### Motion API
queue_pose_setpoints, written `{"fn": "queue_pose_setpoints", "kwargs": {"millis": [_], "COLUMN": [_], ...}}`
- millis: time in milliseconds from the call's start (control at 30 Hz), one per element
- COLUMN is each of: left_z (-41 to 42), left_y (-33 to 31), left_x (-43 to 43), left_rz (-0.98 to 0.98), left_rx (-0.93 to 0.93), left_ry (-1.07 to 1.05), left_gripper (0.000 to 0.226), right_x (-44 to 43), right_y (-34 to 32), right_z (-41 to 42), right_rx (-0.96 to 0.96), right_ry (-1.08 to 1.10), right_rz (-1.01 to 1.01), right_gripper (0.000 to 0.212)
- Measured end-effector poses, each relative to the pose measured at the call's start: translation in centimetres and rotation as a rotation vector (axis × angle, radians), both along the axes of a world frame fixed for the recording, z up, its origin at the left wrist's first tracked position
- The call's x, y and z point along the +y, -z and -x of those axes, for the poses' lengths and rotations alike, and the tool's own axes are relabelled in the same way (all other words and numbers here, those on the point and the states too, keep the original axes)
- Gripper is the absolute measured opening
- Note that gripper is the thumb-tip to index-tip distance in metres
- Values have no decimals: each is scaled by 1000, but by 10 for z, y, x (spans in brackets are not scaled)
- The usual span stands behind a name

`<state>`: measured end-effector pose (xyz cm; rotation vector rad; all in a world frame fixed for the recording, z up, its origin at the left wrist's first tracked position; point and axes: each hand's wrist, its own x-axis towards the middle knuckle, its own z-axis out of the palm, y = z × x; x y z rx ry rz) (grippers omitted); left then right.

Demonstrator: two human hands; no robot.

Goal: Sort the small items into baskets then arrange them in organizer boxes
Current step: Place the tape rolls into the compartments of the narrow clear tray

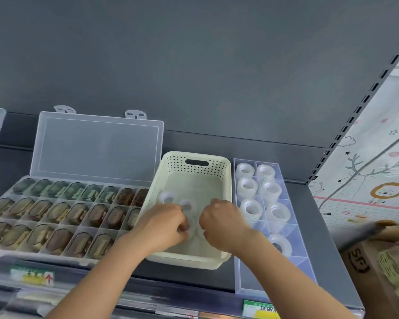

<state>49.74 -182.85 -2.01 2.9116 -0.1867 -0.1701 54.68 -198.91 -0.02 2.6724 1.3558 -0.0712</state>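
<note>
1. Head view: a cream perforated basket (217, 166) sat at the middle of the grey shelf (332, 238), with both hands reaching down inside it.
2. The left hand (168, 224) had its fingers curled and pinched a clear tape roll (192, 223) low in the basket, toward 7 o'clock of its floor.
3. The right hand (221, 223) was balled with the knuckles up, just beside that roll. Whether it gripped anything could not be told.
4. Two loose rolls (167, 199) lay on the basket floor at 11 o'clock of the left hand, touching each other.
5. At 3 o'clock of the basket, touching its side, stood a clear divided organizer box (297, 261). It had seven stored rolls (251, 209) in its far and middle compartments.
6. At 9 o'clock lay a second organizer (55, 255) with its lid (97, 146) propped open. Its cells were filled with dark, blurred items (55, 210).
7. A cardboard carton (364, 272) showed at 4 o'clock, at the frame's edge.
</note>
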Motion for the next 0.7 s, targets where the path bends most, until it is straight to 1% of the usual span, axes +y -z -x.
{"fn": "queue_pose_setpoints", "kwargs": {"millis": [67,167,233,367,467,567,700], "left_z": [-3,-7,-10,-12,-12,-12,-17], "left_y": [1,-7,-17,-36,-47,-52,-56], "left_x": [3,5,6,2,-9,-30,-62], "left_rz": [32,68,131,328,408,444,418], "left_rx": [-25,-63,-81,-204,-308,-338,-308], "left_ry": [-17,-43,-79,-112,-71,3,101], "left_gripper": [24,27,25,15,11,12,12], "right_x": [-2,-8,-13,-27,-45,-73,-112], "right_y": [2,2,-2,-16,-23,-29,-34], "right_z": [-4,-8,-9,-9,-6,-1,1], "right_rx": [-9,5,2,16,-5,1,24], "right_ry": [27,107,155,279,354,391,421], "right_rz": [-70,-232,-338,-587,-749,-785,-709], "right_gripper": [11,15,18,14,9,8,7]}}
